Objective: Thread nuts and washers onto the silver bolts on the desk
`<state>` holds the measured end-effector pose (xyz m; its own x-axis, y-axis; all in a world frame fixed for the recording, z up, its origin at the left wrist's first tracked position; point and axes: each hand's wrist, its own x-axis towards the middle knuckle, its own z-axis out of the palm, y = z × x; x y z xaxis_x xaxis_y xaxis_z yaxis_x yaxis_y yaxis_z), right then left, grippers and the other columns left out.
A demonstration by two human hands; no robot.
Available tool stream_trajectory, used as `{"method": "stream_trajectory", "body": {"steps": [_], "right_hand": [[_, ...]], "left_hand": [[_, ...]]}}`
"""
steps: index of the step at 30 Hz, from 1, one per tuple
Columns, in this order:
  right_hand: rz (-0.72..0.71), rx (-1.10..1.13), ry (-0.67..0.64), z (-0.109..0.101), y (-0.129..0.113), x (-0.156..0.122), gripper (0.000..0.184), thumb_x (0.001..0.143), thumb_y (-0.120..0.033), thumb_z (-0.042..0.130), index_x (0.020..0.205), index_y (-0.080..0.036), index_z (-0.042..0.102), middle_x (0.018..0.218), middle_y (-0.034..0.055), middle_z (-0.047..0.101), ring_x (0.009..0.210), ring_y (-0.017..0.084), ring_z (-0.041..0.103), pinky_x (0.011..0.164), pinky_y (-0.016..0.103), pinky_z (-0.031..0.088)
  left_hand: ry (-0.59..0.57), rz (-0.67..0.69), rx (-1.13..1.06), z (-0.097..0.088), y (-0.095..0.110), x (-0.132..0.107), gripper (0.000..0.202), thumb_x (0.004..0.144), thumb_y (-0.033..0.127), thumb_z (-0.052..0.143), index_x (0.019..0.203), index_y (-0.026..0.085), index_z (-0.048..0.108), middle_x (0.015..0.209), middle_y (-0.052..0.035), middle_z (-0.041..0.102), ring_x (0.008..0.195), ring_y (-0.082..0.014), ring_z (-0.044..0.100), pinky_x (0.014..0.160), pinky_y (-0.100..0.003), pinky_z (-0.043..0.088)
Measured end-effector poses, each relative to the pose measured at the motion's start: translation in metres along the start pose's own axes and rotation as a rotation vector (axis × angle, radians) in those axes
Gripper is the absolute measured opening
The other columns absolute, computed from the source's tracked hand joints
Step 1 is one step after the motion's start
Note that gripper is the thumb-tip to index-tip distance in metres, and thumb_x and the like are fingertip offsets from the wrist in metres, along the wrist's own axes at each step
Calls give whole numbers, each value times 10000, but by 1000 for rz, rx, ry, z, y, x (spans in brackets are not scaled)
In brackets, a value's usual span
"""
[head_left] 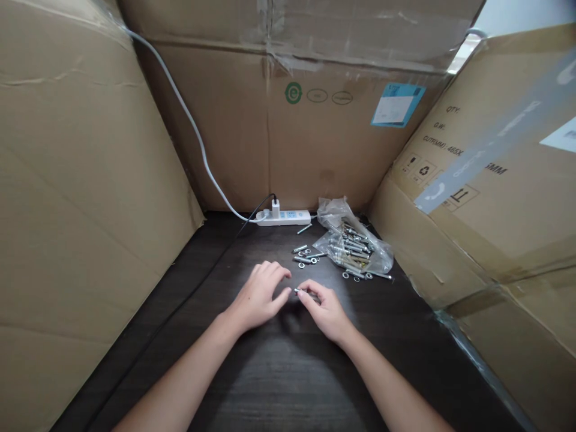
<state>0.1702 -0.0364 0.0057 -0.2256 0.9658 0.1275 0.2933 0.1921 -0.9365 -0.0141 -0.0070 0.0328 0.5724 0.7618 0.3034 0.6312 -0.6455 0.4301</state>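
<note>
Pinched between the thumb and fingers of my right hand (324, 309) is a metal bolt (296, 291); only its small shiny end shows, the rest being hidden by the fingers. My left hand (261, 295) is open just to the left of it, thumb and forefinger apart and nothing between them. Beyond the hands lie loose metal sleeves and bolts (302, 260) with several washers (301, 265). At the right, a clear plastic bag (382, 255) lies open with many bolts (355, 246) in it, and a few washers (356, 279) lie along its near edge.
A white power strip (294, 218) with a plugged-in charger (275, 207) stands against the back cardboard wall (225, 132). A black cable (198, 288) runs along the left of the dark table (279, 384). Cardboard walls also rise at left (90, 210) and right (486, 240).
</note>
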Motion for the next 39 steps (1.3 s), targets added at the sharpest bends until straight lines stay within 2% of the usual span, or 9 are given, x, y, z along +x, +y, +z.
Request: {"method": "stream_trajectory", "body": {"steps": [4,9,13,18,23,26,31,39], "right_hand": [[43,-60,24,0,2,-1,193,847,-323,500,790,-165,595,685,-5,531,587,109,437,521,195,342],[29,-97,33,0,1,-2,209,821,-333,530,738,-155,601,623,-19,499,529,92,394,483,193,311],[15,-123,34,-1,1,-2,219,811,-336,535,724,-151,614,601,-20,495,517,92,389,481,198,312],[10,-135,41,0,2,0,194,808,-292,511,731,-154,623,634,-2,554,556,114,456,521,206,363],[22,-121,52,0,2,1,213,831,-313,492,761,-157,618,671,6,584,605,129,496,564,215,387],[24,-124,79,-2,3,2,226,846,-329,479,744,-163,593,676,2,578,630,134,504,589,219,386],[19,-117,99,-5,4,3,231,865,-342,463,751,-173,570,664,-13,553,632,130,494,620,224,384],[-36,-45,4,-3,-1,-1,210,885,-329,431,793,-174,540,681,-21,501,634,119,444,620,224,358]], "left_hand": [[59,-188,153,9,-24,2,182,857,252,498,1034,232,538,1013,-46,517,975,-232,446,819,-377,372],[60,-212,238,22,-34,7,158,865,268,511,1008,248,573,1007,-40,514,954,-220,446,798,-358,367],[68,-164,263,22,-30,9,110,869,261,512,936,226,592,966,-39,522,935,-212,446,782,-350,358],[78,-89,265,19,-25,10,82,856,234,524,901,205,586,949,-40,540,949,-215,446,811,-368,349],[100,-66,324,19,-19,13,99,863,203,489,843,180,583,906,-56,564,922,-223,459,814,-391,340],[105,-26,247,15,-12,13,125,881,182,449,860,179,572,895,-48,562,917,-210,462,815,-369,352],[50,86,41,9,5,7,184,929,193,361,907,171,543,911,-50,553,887,-188,456,797,-330,373],[3,77,-10,7,13,6,216,953,222,319,908,183,527,911,-44,549,850,-182,458,757,-325,362]]}}
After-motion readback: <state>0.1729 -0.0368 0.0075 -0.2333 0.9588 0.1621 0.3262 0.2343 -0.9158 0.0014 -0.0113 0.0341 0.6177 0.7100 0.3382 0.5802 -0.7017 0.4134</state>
